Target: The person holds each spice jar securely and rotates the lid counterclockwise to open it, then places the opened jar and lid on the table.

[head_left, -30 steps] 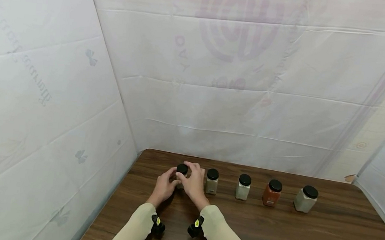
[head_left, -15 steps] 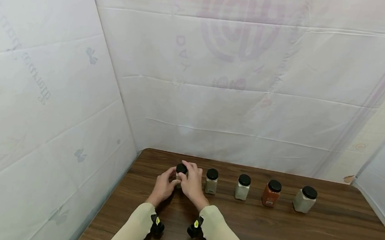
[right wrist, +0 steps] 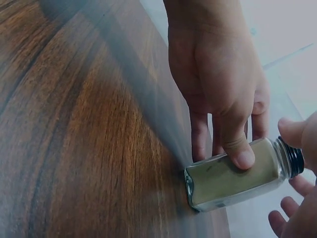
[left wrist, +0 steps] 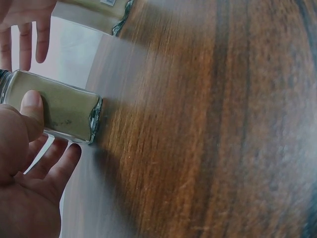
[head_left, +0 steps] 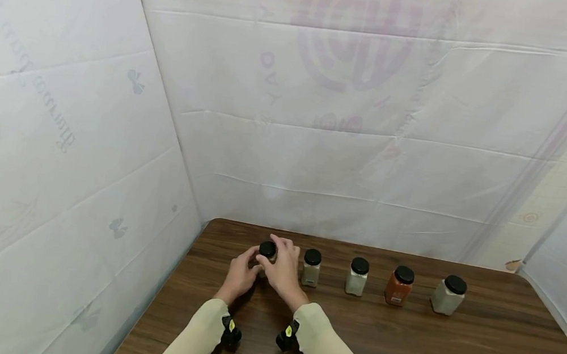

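Note:
A clear glass spice jar (left wrist: pixel 67 111) with greenish-beige powder stands upright at the table's far left, its base right at the tabletop. My left hand (head_left: pixel 240 275) grips the jar's body, the thumb flat along one side and fingers behind, as the left wrist view shows. Around the black screw lid (right wrist: pixel 296 161) curl the thumb and fingers of my right hand (head_left: pixel 283 271). The lid sits on the jar's neck in the right wrist view. From the head, both hands cover most of the glass and the black lid top shows between them.
Right of the hands, a row of black-lidded jars runs along the wooden table (head_left: pixel 350 337): a beige one (head_left: pixel 311 273), a pale one (head_left: pixel 357 282), a red-orange one (head_left: pixel 398 290) and a whitish one (head_left: pixel 447 300). White sheeting (head_left: pixel 315 163) hangs behind and at the left.
My right hand's thumb and fingers have shifted slightly around the lid. The left hand keeps its grip on the jar, and the other jars stay put.

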`<action>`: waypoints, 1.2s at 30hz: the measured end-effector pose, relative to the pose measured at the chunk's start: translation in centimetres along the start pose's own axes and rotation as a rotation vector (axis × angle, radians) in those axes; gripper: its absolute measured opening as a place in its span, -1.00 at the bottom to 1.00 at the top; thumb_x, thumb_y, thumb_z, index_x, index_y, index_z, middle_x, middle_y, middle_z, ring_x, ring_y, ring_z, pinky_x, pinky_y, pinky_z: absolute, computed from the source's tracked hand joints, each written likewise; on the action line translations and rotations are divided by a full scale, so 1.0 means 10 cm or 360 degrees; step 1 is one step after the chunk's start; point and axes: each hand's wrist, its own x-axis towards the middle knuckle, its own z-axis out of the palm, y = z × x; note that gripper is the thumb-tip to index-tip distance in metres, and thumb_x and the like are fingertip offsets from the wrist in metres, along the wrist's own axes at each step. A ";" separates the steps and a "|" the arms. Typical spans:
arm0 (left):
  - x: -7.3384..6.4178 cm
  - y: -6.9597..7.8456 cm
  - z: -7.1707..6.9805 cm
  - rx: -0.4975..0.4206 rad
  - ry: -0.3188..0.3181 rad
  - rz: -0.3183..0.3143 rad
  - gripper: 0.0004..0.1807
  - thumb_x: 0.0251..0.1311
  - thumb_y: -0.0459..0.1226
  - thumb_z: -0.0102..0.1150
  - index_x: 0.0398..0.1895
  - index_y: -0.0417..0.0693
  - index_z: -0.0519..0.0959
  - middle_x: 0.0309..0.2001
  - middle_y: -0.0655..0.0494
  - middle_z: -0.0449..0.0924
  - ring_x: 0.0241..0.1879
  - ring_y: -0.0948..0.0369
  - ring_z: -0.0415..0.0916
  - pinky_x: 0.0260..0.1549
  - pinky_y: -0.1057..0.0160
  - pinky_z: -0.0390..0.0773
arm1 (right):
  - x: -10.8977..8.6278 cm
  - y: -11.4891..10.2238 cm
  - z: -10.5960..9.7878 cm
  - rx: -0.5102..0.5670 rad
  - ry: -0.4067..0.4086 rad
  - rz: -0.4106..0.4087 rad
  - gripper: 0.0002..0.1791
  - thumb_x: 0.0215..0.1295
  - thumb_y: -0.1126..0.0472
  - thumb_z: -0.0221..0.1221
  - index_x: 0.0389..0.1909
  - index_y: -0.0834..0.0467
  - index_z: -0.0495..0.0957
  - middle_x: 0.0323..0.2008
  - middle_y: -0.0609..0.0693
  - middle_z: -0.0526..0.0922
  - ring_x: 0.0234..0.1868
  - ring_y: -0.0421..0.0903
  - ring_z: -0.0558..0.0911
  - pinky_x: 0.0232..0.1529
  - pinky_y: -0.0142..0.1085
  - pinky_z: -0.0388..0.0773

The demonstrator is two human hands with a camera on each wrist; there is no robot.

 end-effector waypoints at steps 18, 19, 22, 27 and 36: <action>-0.01 0.00 0.00 -0.0051 -0.0024 0.0016 -0.54 0.33 -0.34 0.33 0.28 -0.09 0.55 0.14 -0.09 0.67 0.15 -0.04 0.62 0.12 -0.09 0.58 | 0.06 -0.06 -0.06 -0.0151 -0.0019 0.0011 -0.45 0.33 0.09 0.40 0.31 0.07 0.56 0.16 0.06 0.56 0.01 0.08 0.42 -0.04 -0.06 0.42; -0.01 0.00 -0.01 -0.0055 -0.0022 0.0021 -0.54 0.33 -0.34 0.33 0.28 -0.10 0.55 0.13 -0.09 0.68 0.15 -0.05 0.62 0.12 -0.09 0.58 | 0.06 -0.06 -0.07 -0.0151 -0.0044 -0.0007 -0.45 0.35 0.11 0.38 0.34 0.07 0.54 0.19 0.07 0.56 0.03 0.09 0.43 -0.02 -0.03 0.42; 0.00 0.00 -0.01 -0.0056 -0.0017 0.0029 -0.55 0.33 -0.35 0.33 0.27 -0.12 0.55 0.11 -0.09 0.68 0.14 -0.05 0.63 0.12 -0.09 0.58 | 0.07 -0.06 -0.09 -0.0157 -0.0110 -0.0050 -0.45 0.40 0.17 0.33 0.39 0.07 0.50 0.25 0.09 0.53 0.12 0.15 0.43 0.09 0.06 0.41; 0.00 0.01 -0.02 -0.0057 -0.0026 0.0028 -0.54 0.33 -0.35 0.32 0.29 -0.14 0.53 0.11 -0.11 0.67 0.13 -0.06 0.62 0.11 -0.09 0.59 | 0.07 -0.05 -0.10 -0.0161 -0.0180 -0.0073 -0.48 0.45 0.21 0.27 0.40 0.08 0.49 0.30 0.12 0.50 0.20 0.20 0.41 0.14 0.12 0.40; -0.01 0.00 -0.01 -0.0043 -0.0040 0.0021 -0.53 0.35 -0.35 0.30 0.31 -0.15 0.51 0.13 -0.13 0.66 0.16 -0.08 0.61 0.11 -0.10 0.59 | 0.08 -0.06 -0.13 -0.0168 -0.0212 -0.0097 -0.48 0.44 0.22 0.26 0.39 0.09 0.49 0.32 0.11 0.49 0.19 0.19 0.40 0.12 0.13 0.40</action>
